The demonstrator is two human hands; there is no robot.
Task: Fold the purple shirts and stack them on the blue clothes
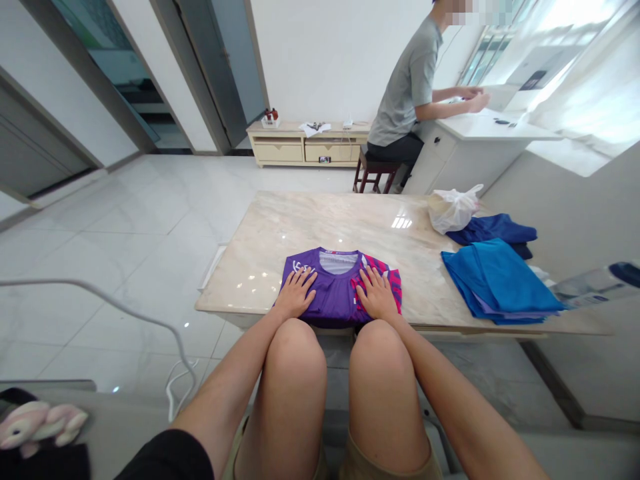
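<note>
And there it was, the purple shirt [333, 288], right in front of you, lying at the near edge of the worktop [340, 217], its collar [340, 262] turned away from you! Your left hand [297, 293] lay palm down on the plain purple side, close to some white lettering, and your right hand [376, 292] pressed the pink-patterned side. Your two hands were well apart, fingers spread over the fabric, clamped on nothing, with the neckline between and beyond them!

Just below, your knees [300, 347] came up close to the worktop's edge, one on each side of the gap. Over to the right, on the same worktop, sat a bright blue cloth pile [500, 277], a darker blue cloth [500, 229] just behind it, a white plastic bag [455, 210] beside that, and a clear bottle [585, 290] at the far right!

Farther out, a person [410, 73] in a grey top sat on a dark stool [376, 163], both arms resting forward at a white desk [470, 157], near a low cabinet [280, 153] along the wall. And down on your left, a pale cable [125, 310] curved across the view, above a pink-and-white plush toy [43, 425]
</note>
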